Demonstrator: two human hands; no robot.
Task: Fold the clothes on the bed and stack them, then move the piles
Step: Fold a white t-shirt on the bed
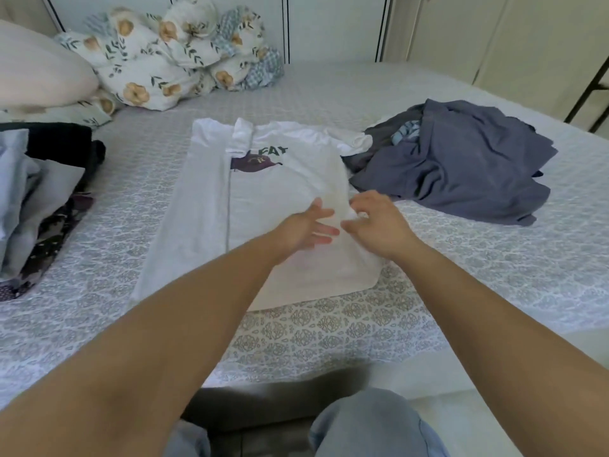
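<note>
While the shirt lies flat mid-bed, left side already folded in, the left hand presses it with straight fingers; the right hand pinches the right edge. Judgement: carry that edge across level, keeping the anchor firm. Blue heap waits right, stack left.

- A home bedroom: a bed with a patterned cover.
- Beyond the hands, a pillow and bundled floral bedding lie against the wall.
- Pale wardrobe doors stand far right.
</note>
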